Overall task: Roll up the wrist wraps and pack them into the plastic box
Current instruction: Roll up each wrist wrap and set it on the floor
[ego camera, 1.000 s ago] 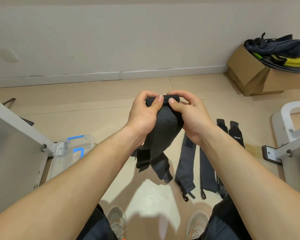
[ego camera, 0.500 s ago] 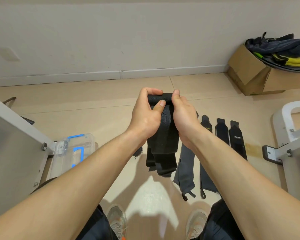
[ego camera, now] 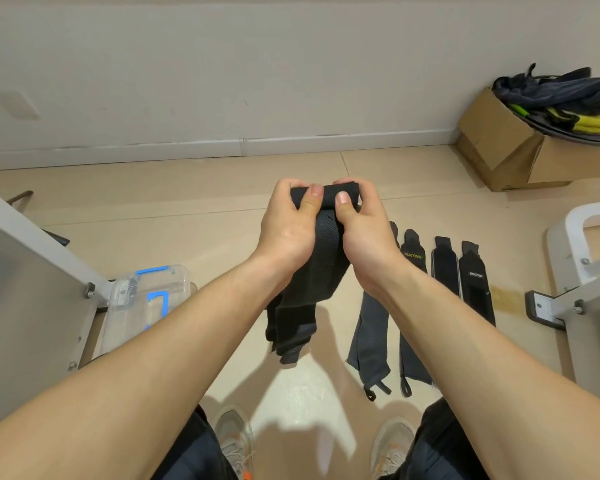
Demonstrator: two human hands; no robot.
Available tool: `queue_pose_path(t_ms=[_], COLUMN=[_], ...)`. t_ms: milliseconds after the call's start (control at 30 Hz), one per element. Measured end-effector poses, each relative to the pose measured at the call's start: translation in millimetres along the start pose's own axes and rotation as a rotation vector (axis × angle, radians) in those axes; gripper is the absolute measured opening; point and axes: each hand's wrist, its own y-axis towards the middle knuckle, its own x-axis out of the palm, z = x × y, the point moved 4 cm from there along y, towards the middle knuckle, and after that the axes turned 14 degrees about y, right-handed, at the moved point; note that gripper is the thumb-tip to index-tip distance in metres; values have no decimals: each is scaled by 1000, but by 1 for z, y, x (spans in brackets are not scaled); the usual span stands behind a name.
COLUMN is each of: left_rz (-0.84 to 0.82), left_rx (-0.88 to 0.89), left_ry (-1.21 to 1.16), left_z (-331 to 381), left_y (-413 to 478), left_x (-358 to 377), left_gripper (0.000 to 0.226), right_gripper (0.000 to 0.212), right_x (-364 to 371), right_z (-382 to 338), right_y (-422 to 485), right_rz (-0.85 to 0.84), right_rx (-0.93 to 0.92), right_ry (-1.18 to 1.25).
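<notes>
Since the earlier frame the right hand [ego camera: 364, 233] has turned, so its thumb now presses the front of the roll [ego camera: 328, 191] beside the left hand's [ego camera: 288, 230] thumb. On the floor [ego camera: 187, 202] the plastic box [ego camera: 174, 275] sits well off to the left, nearer the left arm; spare wraps [ego camera: 444, 268] lie flat on the right. Between the hands the black wrist wrap [ego camera: 321, 258] is held in the air, both hands clamped round its rolled end. That roll lies crosswise on top, and the loose tail [ego camera: 302, 306] hangs straight down toward the feet, so further rolling must travel down it.
</notes>
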Motion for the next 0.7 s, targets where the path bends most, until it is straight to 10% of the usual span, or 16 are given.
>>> queue_pose_path(t_ms=[533,700], left_rz=[-58,-129], left_rx=[157,152], left_ry=[-38,-81], left_z=[-1,-3], left_y=[-1,0], left_x=[-1,1], left_gripper=[19,29], right_gripper=[53,20], right_x=[-2,-6], right_z=[8,6], right_y=[6,8], right_rz=[3,-25], right_rx=[150,67], right_ry=[52,45])
